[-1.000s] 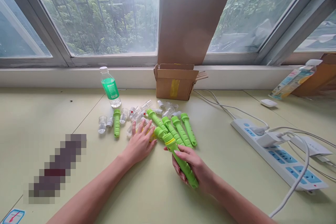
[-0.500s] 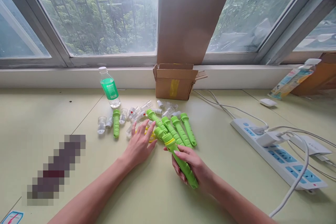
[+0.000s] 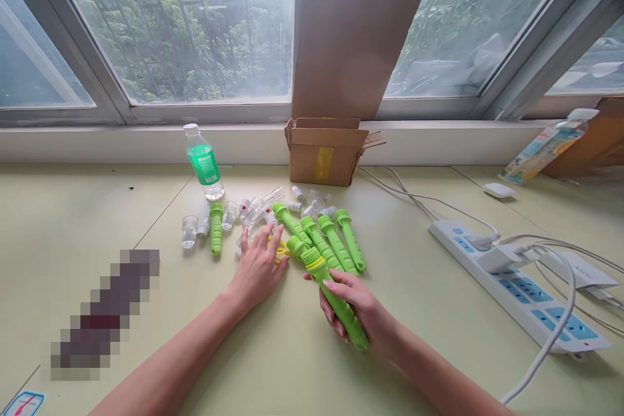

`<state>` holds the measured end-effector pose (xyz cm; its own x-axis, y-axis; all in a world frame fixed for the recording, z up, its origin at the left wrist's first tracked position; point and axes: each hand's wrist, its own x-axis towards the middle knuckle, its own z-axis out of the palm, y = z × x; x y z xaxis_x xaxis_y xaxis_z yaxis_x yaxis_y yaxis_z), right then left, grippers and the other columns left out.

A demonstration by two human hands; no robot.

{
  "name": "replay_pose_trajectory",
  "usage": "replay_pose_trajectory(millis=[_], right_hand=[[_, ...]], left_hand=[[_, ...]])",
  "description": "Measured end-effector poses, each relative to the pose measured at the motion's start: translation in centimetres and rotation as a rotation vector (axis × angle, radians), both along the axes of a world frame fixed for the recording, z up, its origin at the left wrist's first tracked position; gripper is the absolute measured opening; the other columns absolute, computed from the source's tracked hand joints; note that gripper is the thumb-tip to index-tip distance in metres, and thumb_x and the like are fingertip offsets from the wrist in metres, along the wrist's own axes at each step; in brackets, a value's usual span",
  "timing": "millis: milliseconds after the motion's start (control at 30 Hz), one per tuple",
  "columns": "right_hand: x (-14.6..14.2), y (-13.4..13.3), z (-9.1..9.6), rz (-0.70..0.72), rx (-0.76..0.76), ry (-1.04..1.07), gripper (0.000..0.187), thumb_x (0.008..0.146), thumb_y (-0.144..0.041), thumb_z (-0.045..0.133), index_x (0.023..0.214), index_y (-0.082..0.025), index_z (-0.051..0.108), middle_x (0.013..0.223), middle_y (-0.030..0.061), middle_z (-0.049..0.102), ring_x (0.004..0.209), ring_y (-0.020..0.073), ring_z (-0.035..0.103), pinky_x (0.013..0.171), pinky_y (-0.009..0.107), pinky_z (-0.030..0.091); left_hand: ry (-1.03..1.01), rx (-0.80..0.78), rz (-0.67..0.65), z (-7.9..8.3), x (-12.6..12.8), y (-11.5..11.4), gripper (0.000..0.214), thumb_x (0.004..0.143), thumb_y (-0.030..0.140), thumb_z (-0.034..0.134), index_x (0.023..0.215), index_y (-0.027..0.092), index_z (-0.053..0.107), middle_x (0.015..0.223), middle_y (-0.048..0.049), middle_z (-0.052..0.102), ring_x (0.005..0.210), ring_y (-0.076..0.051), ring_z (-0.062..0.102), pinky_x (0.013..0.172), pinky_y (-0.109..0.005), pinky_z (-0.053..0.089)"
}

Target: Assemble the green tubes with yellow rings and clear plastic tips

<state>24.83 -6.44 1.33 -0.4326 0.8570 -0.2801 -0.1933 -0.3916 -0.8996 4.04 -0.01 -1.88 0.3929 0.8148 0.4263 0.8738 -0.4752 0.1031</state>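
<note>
Covering part of a yellow ring (image 3: pixel 281 249), the left hand (image 3: pixel 257 268) hides its shape.

green tubes (image 3: pixel 336 244): matt plastic | caps (image 3: pixel 190 231): clear plastic, perhaps ribbed | box (image 3: pixel 325 155): plain cardboard

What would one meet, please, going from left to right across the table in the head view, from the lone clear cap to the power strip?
Clear cap → lone green tube → left hand → green tube with yellow ring in the right hand → white power strip.
</note>
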Motion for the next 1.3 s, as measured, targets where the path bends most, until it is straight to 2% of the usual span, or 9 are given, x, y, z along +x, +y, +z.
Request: replay_pose_trajectory(millis=[167, 333, 500, 667, 867, 967, 1167, 1300], right_hand=[[0.0, 0.0, 0.0, 0.001, 0.004, 0.004, 0.038, 0.086, -0.038, 0.051, 0.116, -0.015, 0.053, 0.056, -0.0032, 0.053, 0.038, 0.0088, 0.042, 0.034, 0.018, 0.035], [-0.1, -0.1, 0.1, -0.008, -0.005, -0.010, 0.038, 0.085, -0.038, 0.052, 0.117, -0.016, 0.053, 0.056, -0.0036, 0.051, 0.039, 0.0088, 0.041, 0.035, 0.018, 0.036], [-0.1, -0.1, 0.1, -0.004, -0.002, -0.004, 0.038, 0.085, -0.038, 0.052, 0.116, -0.016, 0.054, 0.056, -0.0034, 0.052, 0.039, 0.0089, 0.041, 0.035, 0.018, 0.035], [-0.1, 0.0, 0.1, -0.002, 0.002, 0.009, 0.038, 0.086, -0.038, 0.051, 0.116, -0.015, 0.053, 0.056, -0.0035, 0.052, 0.038, 0.0089, 0.042, 0.034, 0.018, 0.035], [-0.1, 0.0, 0.1, 0.000, 0.011, 0.010, 0.038, 0.086, -0.038, 0.051, 0.116, -0.014, 0.054, 0.056, -0.0032, 0.052, 0.038, 0.0085, 0.043, 0.034, 0.018, 0.035], [-0.2, 0.0, 0.0, -0.004, 0.012, 0.009, 0.037, 0.087, -0.037, 0.051, 0.116, -0.014, 0.054, 0.056, -0.0032, 0.053, 0.038, 0.0084, 0.043, 0.034, 0.018, 0.035], [0.0, -0.1, -0.1, 0.003, 0.015, 0.011, 0.036, 0.087, -0.036, 0.051, 0.117, -0.014, 0.054, 0.056, -0.0030, 0.053, 0.039, 0.0086, 0.043, 0.034, 0.018, 0.036], [0.0, 0.0, -0.2, 0.003, 0.011, 0.008, 0.036, 0.088, -0.036, 0.050, 0.117, -0.015, 0.053, 0.057, -0.0029, 0.053, 0.039, 0.0084, 0.043, 0.035, 0.018, 0.036]], left_hand=[[0.020, -0.036, 0.027, 0.0, -0.1, 0.0, 0.042, 0.092, 0.037, 0.040, 0.132, 0.025, 0.046, 0.141, -0.0150, 0.040, 0.131, -0.032, 0.037, 0.110, -0.060, 0.017], [0.016, -0.043, 0.019, -0.5, -0.3, 0.1, 0.044, 0.093, 0.039, 0.039, 0.134, 0.024, 0.043, 0.136, -0.0143, 0.047, 0.128, -0.031, 0.041, 0.110, -0.062, 0.012], [-0.016, -0.064, 0.021, -0.2, -0.1, -0.1, 0.037, 0.092, 0.037, 0.040, 0.126, 0.024, 0.047, 0.120, -0.0104, 0.056, 0.114, -0.027, 0.052, 0.110, -0.063, 0.012], [-0.002, -0.073, 0.012, 0.1, -0.1, -0.3, 0.036, 0.094, 0.036, 0.039, 0.128, 0.031, 0.046, 0.121, -0.0089, 0.054, 0.119, -0.028, 0.048, 0.110, -0.065, 0.010], [0.011, -0.061, 0.021, -0.4, -0.2, -0.1, 0.040, 0.093, 0.037, 0.039, 0.131, 0.025, 0.044, 0.125, -0.0108, 0.055, 0.123, -0.029, 0.046, 0.111, -0.064, 0.005], [-0.016, -0.052, 0.028, -0.3, 0.0, -0.1, 0.042, 0.092, 0.036, 0.041, 0.132, 0.023, 0.042, 0.122, -0.0111, 0.058, 0.120, -0.028, 0.049, 0.111, -0.062, 0.005], [-0.109, 0.051, 0.055, 0.9, 0.3, -0.3, 0.033, 0.090, 0.031, 0.047, 0.121, 0.021, 0.049, 0.111, -0.0088, 0.063, 0.106, -0.025, 0.057, 0.110, -0.054, 0.019], [-0.203, 0.230, 0.087, 1.3, -0.1, -0.1, 0.016, 0.088, 0.027, 0.052, 0.102, 0.019, 0.053, 0.090, -0.0062, 0.064, 0.087, -0.023, 0.059, 0.094, -0.044, 0.039]])
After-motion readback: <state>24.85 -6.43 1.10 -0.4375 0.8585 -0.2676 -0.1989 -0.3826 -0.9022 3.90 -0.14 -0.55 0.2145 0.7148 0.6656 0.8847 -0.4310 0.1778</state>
